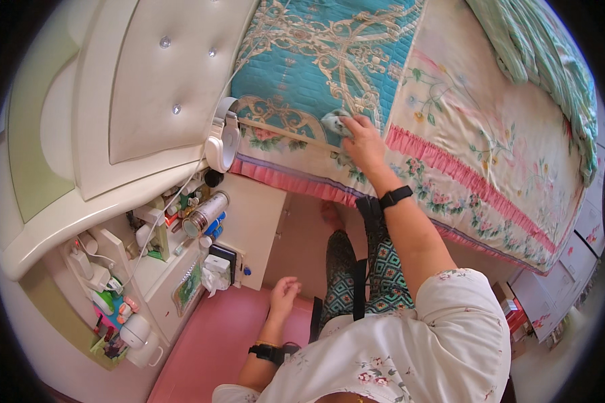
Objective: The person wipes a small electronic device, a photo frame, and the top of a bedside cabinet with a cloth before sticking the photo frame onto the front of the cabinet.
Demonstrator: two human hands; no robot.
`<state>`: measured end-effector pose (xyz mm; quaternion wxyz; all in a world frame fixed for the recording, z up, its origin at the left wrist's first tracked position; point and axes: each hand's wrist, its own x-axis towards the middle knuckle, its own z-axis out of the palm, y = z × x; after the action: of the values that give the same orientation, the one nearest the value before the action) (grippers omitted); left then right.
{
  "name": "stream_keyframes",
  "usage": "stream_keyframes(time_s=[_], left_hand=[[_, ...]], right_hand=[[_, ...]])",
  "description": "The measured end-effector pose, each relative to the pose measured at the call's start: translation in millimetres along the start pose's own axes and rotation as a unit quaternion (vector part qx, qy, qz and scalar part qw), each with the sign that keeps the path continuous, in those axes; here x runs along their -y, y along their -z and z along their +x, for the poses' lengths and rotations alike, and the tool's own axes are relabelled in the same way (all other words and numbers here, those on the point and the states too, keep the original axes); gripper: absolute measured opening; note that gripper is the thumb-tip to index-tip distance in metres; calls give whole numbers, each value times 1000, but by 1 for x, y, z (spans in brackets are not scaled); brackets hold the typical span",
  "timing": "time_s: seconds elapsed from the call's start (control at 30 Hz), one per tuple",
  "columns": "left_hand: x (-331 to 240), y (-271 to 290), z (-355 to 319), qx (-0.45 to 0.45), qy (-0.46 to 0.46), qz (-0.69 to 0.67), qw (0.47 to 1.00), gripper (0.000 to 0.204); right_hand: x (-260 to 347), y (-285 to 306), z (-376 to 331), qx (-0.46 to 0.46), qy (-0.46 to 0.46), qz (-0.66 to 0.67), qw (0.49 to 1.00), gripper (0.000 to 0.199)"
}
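Note:
My right hand (361, 140) reaches out over the bed and grips a small pale crumpled thing (333, 121), maybe a cloth or tissue, pressed on the teal patterned mat (316, 60) near its lower edge. A black band sits on that wrist. My left hand (284, 293) hangs low beside my leg above the pink floor, fingers loosely curled and apart, holding nothing. It also wears a black wristband.
A floral bedsheet with a pink frill (491, 148) covers the bed; a green blanket (551, 60) lies at the far right. A white tufted headboard (154, 80) and a cluttered white bedside table (188, 235) with a metal flask stand at left. White headphones (223, 138) hang by the bed corner.

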<state>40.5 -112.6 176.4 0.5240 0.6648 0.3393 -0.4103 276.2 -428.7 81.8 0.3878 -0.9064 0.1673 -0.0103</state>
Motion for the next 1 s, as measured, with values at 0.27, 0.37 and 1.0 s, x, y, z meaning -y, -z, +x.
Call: stream_keyframes(time_s=[0.27,0.37,1.0], left_hand=[[-44,-10,17,4,-17,55,998,21],[-53,-18,26,9,-1,61,998,20],[-114,-99,42,27,34,112,993,22]], right_hand=[[-78,-65,-233,543,89,-15,835,34],[-71,5,-178,420,22,65,905,44],[-132,85,134,210,18,-104,972,30]])
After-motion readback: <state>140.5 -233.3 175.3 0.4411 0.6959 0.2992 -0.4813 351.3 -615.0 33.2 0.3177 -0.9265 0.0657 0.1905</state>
